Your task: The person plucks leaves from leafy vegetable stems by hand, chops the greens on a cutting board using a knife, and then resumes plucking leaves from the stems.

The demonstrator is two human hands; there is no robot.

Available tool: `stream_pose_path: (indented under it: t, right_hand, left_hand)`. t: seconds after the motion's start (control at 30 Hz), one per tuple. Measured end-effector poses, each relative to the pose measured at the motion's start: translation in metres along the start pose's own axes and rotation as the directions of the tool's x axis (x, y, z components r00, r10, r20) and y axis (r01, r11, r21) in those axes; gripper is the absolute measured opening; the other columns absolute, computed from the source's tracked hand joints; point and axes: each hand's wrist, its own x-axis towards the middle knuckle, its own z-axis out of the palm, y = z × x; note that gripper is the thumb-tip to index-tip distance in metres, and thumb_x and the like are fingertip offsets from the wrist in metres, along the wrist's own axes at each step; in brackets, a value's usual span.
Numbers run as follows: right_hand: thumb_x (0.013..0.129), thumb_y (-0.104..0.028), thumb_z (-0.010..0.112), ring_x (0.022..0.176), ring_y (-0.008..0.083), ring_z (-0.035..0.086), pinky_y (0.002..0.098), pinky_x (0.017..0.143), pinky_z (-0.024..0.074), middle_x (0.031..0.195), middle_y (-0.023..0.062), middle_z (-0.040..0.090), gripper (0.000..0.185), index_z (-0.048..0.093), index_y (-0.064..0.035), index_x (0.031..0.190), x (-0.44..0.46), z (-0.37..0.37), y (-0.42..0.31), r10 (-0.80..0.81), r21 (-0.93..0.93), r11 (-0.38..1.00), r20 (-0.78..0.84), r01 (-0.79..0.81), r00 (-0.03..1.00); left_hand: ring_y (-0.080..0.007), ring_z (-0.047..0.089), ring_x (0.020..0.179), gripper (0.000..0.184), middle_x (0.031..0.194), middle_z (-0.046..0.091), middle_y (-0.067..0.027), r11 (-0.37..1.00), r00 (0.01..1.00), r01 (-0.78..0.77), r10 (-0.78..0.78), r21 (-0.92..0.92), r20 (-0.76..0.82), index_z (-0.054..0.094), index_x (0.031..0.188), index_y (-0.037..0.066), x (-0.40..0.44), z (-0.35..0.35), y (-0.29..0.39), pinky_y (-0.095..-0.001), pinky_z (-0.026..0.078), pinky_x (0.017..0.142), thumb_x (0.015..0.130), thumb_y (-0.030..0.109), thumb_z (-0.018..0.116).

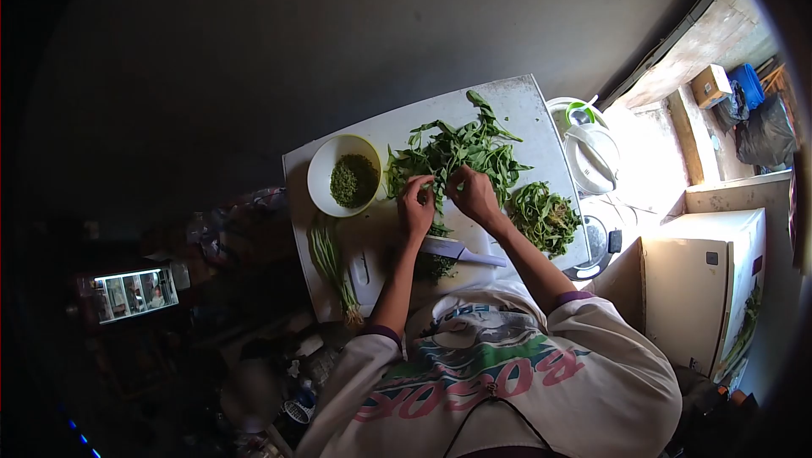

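Observation:
A heap of leafy green stems (pixel 457 149) is spread over the middle of the white table. At its near edge my left hand (pixel 416 204) is closed, fingertips pinched on a piece of the greens. Close to its right, my right hand (pixel 474 197) is also closed, in a pinch at the same greens; its fingertips are partly hidden. Just below my hands, a knife (pixel 482 258) with a pale purple handle lies on the white cutting board (pixel 362 280). Chopped green bits lie beside and under the blade.
A white bowl (pixel 318 172) of chopped greens stands at the left, above a bunch of green onions (pixel 328 255). Another pile of leaves (pixel 545 217) lies near the table's right edge. Beyond that edge are a white lidded appliance (pixel 592 158) and a white refrigerator (pixel 689 280).

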Motion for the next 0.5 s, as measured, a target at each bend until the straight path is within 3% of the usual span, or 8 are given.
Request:
stream_pose_path:
  t: [0.03, 0.1, 0.23, 0.43, 0.5]
  right_hand:
    - [0.077, -0.008, 0.068, 0.077, 0.0386, 0.069, 0.0426, 0.068, 0.0539, 0.080, 0.0214, 0.068, 0.012, 0.062, 0.0012, 0.082, 0.000, -0.012, -0.010, -0.027, 0.086, 0.996, 0.039, 0.024, 0.999]
    - [0.076, -0.005, 0.069, 0.074, 0.0370, 0.068, 0.0404, 0.068, 0.0534, 0.079, 0.0183, 0.067, 0.012, 0.061, 0.0008, 0.083, 0.000, -0.029, -0.027, -0.065, 0.084, 0.995, 0.028, 0.062, 0.998]
    - [0.078, -0.003, 0.067, 0.071, 0.0361, 0.066, 0.0404, 0.066, 0.0519, 0.077, 0.0169, 0.063, 0.011, 0.061, 0.0004, 0.085, -0.004, -0.045, -0.035, -0.100, 0.182, 0.980, 0.085, 0.083, 0.991]
    - [0.080, -0.005, 0.066, 0.073, 0.0369, 0.067, 0.0406, 0.068, 0.0524, 0.081, 0.0197, 0.065, 0.010, 0.061, 0.0003, 0.086, -0.010, -0.046, -0.027, -0.107, 0.200, 0.978, 0.219, 0.062, 0.970]
    - [0.083, -0.008, 0.069, 0.069, 0.0231, 0.069, 0.0332, 0.064, 0.0538, 0.080, 0.0133, 0.069, 0.019, 0.066, -0.0033, 0.101, -0.011, -0.045, -0.023, -0.196, 0.182, 0.970, 0.206, 0.159, 0.959]
  left_hand:
    - [-0.0198, 0.067, 0.078, 0.023, 0.102, 0.068, -0.0105, 1.000, 1.000, 0.003, -0.003, 0.002, -0.004, 0.068, 0.110, 0.004, -0.001, 0.000, -0.003, -0.0310, 0.052, 0.064, 0.087, 0.001, 0.065]
    - [-0.0214, 0.065, 0.085, 0.030, 0.111, 0.065, -0.0117, 0.993, 0.994, -0.110, 0.109, 0.052, 0.019, 0.065, 0.114, 0.005, -0.001, -0.003, -0.002, -0.0305, 0.051, 0.065, 0.085, -0.003, 0.064]
    - [-0.0242, 0.065, 0.093, 0.033, 0.113, 0.063, -0.0118, 1.000, 0.999, -0.025, 0.025, 0.006, 0.044, 0.064, 0.118, 0.005, -0.009, -0.004, 0.024, -0.0311, 0.052, 0.070, 0.085, -0.003, 0.065]
    - [-0.0261, 0.064, 0.098, 0.042, 0.120, 0.060, -0.0123, 0.935, 0.956, -0.286, 0.294, 0.209, -0.008, 0.062, 0.125, 0.009, -0.015, -0.005, 0.044, -0.0333, 0.054, 0.078, 0.084, 0.001, 0.071]
    - [-0.0274, 0.062, 0.106, 0.045, 0.123, 0.058, -0.0128, 0.953, 0.970, -0.220, 0.235, 0.207, -0.053, 0.061, 0.128, 0.011, -0.022, -0.005, 0.050, -0.0350, 0.053, 0.084, 0.085, 0.004, 0.073]
